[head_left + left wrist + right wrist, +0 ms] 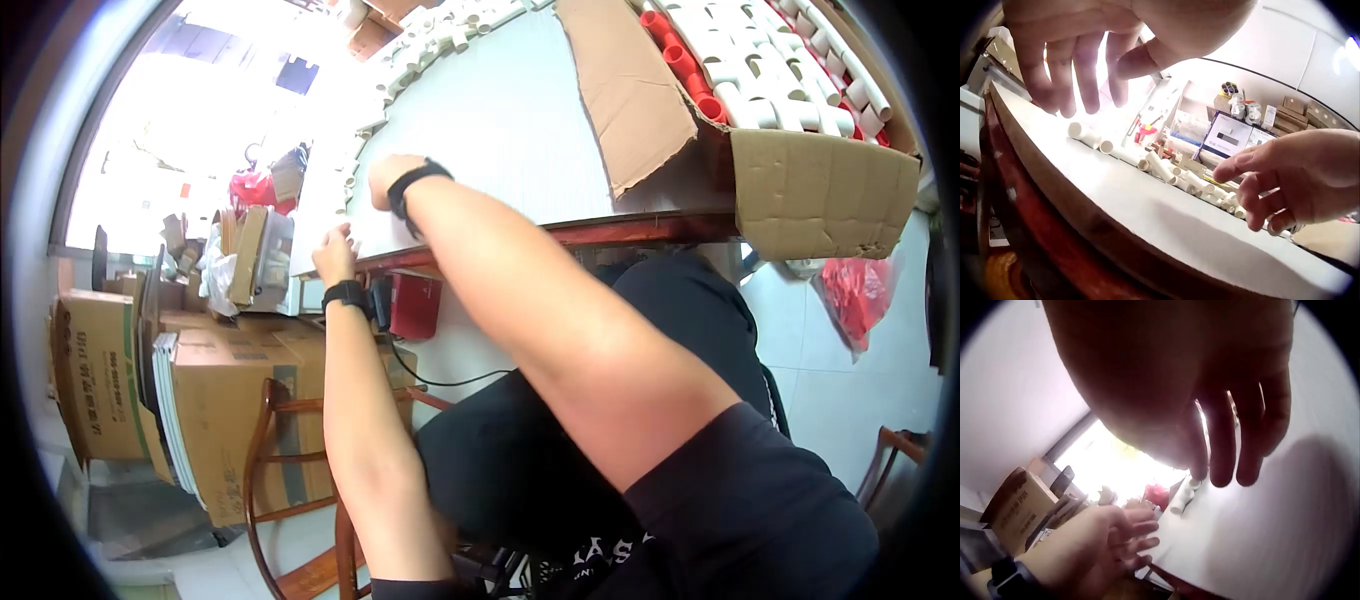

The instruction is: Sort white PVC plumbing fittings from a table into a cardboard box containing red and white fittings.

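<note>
Both hands hover at the left end of a white tabletop [500, 130], and neither holds anything. My left hand [336, 258] is by the table's corner, its fingers loosely bent in the left wrist view. Farther in over the tabletop is my right hand [392, 180], with fingers hanging down, slightly spread, in the right wrist view. White plastic pipe fittings [1125, 154] lie in a line along the table's far edge, just beyond the hands. One white fitting [1180, 503] shows close past the right fingertips. Each wrist wears a black band.
An open cardboard box [820, 190] of white and red pipe fittings stands at the right, one flap over the tabletop. Below left are large cartons [250, 400] and a wooden chair [265, 450]. A red box [413, 305] sits under the table edge.
</note>
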A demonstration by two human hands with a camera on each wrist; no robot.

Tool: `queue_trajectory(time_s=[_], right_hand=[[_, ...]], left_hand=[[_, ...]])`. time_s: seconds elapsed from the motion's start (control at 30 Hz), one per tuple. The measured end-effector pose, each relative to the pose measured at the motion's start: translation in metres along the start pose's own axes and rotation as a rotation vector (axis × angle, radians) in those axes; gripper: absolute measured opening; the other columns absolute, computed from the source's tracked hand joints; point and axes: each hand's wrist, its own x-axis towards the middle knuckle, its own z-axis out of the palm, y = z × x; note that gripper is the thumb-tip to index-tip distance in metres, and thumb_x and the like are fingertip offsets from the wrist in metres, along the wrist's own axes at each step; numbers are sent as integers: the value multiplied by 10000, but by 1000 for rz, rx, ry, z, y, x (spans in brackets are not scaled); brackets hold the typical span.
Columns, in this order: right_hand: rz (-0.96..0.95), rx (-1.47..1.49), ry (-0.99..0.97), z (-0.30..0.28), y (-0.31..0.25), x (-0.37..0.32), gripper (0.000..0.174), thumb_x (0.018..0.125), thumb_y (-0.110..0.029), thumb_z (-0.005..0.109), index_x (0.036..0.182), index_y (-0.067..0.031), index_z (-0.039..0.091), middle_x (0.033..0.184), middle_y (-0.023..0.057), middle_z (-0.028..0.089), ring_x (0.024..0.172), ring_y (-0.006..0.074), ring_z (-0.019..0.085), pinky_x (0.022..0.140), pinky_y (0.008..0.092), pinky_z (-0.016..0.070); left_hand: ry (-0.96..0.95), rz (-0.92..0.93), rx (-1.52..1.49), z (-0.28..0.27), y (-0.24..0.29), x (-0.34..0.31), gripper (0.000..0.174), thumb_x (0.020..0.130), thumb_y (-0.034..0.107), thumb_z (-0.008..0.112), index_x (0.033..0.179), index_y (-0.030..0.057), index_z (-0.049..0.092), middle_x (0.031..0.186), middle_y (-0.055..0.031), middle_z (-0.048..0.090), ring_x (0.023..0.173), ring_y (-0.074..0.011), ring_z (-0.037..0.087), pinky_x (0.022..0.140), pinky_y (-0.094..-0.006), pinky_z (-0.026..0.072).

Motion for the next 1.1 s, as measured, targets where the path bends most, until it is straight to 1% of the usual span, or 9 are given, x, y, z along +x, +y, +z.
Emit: queue_trajectory(time_s=[0.07,0.33,0.4,0.5,0.6,0.63,0.77,1.03,1.1], right_hand=[[-15,109,58,14,2,1,254,766,-116,531,953,-46,688,996,181,654,946,300,639,823,367,504],[71,327,52,52,-10,15,264,798,-146,535,1002,-60,679,1056,157,649,1003,282,625,849,371,499],[-27,264,-39,17,-12,-19,266,797,-164,563,1018,-65,673,1051,144,653,1013,275,620,848,366,498],[17,407,49,29,-16,0,255,790,-188,590,1009,-90,678,1048,113,660,998,253,628,816,353,506],[74,392,214,48,-21,34,235,819,-198,547,990,-114,685,1041,85,667,977,225,639,791,348,508],[76,411,159,41,-18,39,245,838,-209,517,988,-119,688,1025,75,673,960,223,645,790,355,506],[112,373,260,4,1,29,206,804,-200,571,946,-120,698,969,80,683,912,230,658,751,350,523],[130,437,349,-24,26,26,220,773,-191,615,955,-87,681,976,127,671,916,265,654,776,369,524],[112,413,319,-23,21,26,245,771,-206,625,973,-77,674,994,142,664,928,274,649,790,376,521]], left_hand=[[43,-3,89,-8,0,10,237,823,204,528,913,22,651,807,-62,625,652,-134,571,477,-252,423],[26,-52,314,-13,-10,81,427,760,328,664,1034,9,587,690,-21,534,588,-129,516,485,-297,430],[-19,-107,309,-12,-36,122,465,750,354,664,1024,-15,597,739,-51,580,620,-156,547,526,-321,448],[-386,182,883,-34,-125,256,235,872,263,503,969,117,659,1010,-86,669,964,-216,634,759,-354,511],[-343,66,1085,-2,-104,246,258,845,270,536,982,79,640,1013,-111,657,956,-228,627,768,-361,503],[-317,21,1096,8,-98,241,270,836,273,547,986,66,634,1014,-119,654,954,-232,625,771,-363,500],[-229,-81,1088,27,-85,229,337,799,282,591,1004,15,608,1017,-153,639,943,-248,616,782,-372,489],[29,-165,844,20,-51,191,514,726,301,680,1039,-87,557,1024,-220,608,922,-281,598,806,-390,466],[109,-100,707,20,-41,180,562,708,305,702,1048,-113,544,1026,-236,601,917,-289,593,811,-394,461]])
